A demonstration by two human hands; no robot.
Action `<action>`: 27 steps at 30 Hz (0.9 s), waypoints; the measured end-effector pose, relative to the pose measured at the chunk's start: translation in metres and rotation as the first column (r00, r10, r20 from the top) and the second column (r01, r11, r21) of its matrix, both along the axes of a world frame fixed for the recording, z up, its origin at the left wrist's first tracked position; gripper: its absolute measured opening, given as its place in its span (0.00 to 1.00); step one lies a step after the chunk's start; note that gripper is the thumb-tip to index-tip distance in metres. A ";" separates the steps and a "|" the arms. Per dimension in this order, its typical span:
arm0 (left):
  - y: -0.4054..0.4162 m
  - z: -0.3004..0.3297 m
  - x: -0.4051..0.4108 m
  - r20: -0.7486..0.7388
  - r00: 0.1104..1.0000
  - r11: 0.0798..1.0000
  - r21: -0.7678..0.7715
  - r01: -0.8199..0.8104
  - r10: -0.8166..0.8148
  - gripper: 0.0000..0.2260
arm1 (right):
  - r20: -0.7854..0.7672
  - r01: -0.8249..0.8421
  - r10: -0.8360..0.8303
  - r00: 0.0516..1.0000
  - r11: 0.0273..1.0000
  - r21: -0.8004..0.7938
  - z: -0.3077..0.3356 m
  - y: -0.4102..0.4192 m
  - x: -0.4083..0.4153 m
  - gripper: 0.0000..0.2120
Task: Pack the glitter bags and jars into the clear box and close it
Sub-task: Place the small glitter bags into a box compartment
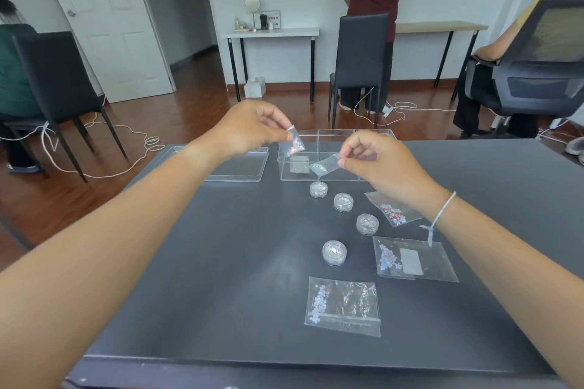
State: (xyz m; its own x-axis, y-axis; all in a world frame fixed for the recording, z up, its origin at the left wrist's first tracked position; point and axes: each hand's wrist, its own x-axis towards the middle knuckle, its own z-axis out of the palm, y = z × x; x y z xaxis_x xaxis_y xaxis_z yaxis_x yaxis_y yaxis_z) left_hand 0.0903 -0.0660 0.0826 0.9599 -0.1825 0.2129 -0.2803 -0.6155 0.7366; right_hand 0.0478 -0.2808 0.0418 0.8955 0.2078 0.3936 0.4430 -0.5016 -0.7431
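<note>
The clear box (319,178) stands open at the far side of the dark table, its lid (240,170) lying to its left. My left hand (249,129) pinches a small bag of coloured glitter (294,145) above the box's left end. A small bag of silver glitter (324,165) hangs over the box from my right hand (376,161). One flat bag (299,165) lies inside the box. Several round glitter jars (343,202) stand on the table. Three larger glitter bags (343,306) lie near the jars.
The table (221,262) drops off at its near edge. Beyond it stand black chairs (360,66), white desks and cables on the wood floor. Other people sit left and right, and one stands at the back.
</note>
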 end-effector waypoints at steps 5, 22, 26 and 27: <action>-0.012 -0.002 0.033 -0.009 1.000 0.997 0.072 0.008 -0.007 0.05 | 0.026 0.025 -0.026 0.999 0.998 0.060 0.001 -0.005 0.007 0.10; -0.017 -0.030 0.065 -0.116 0.990 0.923 0.366 0.117 -0.080 0.08 | 0.023 0.031 -0.032 0.999 0.997 0.072 -0.003 -0.012 0.020 0.08; -0.008 -0.032 0.055 -0.007 0.997 0.962 0.262 0.076 -0.076 0.05 | 0.049 0.067 -0.069 0.996 0.997 0.043 0.006 -0.005 0.033 0.07; -0.005 -0.033 0.050 0.010 0.997 0.969 0.237 0.069 -0.074 0.05 | 0.047 0.074 -0.076 0.996 0.996 0.042 0.007 -0.002 0.037 0.08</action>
